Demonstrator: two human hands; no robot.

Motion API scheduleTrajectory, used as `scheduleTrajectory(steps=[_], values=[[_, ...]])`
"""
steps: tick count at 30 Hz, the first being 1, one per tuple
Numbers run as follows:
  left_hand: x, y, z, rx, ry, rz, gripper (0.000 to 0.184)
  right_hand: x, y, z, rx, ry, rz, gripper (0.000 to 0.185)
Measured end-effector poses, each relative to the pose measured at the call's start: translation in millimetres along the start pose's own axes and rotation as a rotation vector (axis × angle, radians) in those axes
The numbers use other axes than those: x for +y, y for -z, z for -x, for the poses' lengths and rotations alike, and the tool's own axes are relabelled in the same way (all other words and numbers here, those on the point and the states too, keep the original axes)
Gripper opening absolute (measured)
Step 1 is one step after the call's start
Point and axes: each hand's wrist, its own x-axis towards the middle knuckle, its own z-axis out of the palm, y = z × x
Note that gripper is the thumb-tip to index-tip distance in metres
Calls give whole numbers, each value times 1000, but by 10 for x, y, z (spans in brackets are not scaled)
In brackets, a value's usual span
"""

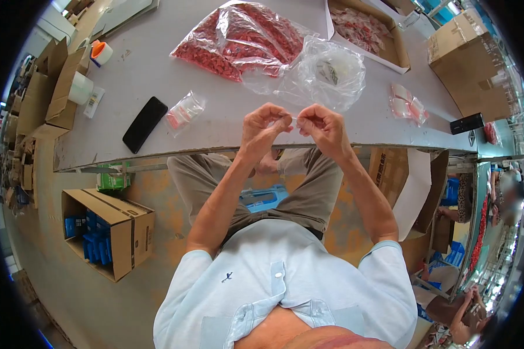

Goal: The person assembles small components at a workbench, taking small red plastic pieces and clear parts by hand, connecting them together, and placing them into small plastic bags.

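Observation:
My left hand (pixel 266 127) and my right hand (pixel 322 129) are raised close together over the table's near edge. Each is closed in a pinch, thumb against fingers. A tiny pale, see-through bit (pixel 294 123) shows between the fingertips, too small to name. Just beyond them lies a clear plastic bag (pixel 332 72) with a pale round thing inside. Behind it, a large clear bag (pixel 239 41) is full of small red pieces. To the left of my hands are a small clear packet (pixel 185 113) with red and white contents and a black phone (pixel 145 124).
An open box (pixel 399 55) of small red-and-clear packets sits at the back right, near a cardboard box (pixel 468 64). More packets (pixel 407 104) and a black object (pixel 467 123) lie right. Tape (pixel 101 53) stands left. Below is a carton (pixel 135 238) of blue packs. Another person's hands (pixel 471 305) show lower right.

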Motion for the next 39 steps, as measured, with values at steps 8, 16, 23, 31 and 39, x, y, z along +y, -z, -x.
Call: scheduleTrajectory(steps=[8, 16, 23, 31, 39], values=[[-12, 92, -19, -70, -8, -83, 2, -33, 17, 5, -93, 19, 115, 8], [-41, 126, 21, 11, -1, -66, 8, -110, 228, -1, -115, -137, 9, 10], [119, 423, 56, 218, -263, -669, 6, -296, 1581, -1179, 481, 41, -152, 13], [104, 634, 178, 143, -535, -983, 9, 175, 737, -847, -119, -235, 153, 20], [370, 925, 314, 201, -706, -1146, 14, 112, -732, -896, -300, -122, 182, 19]])
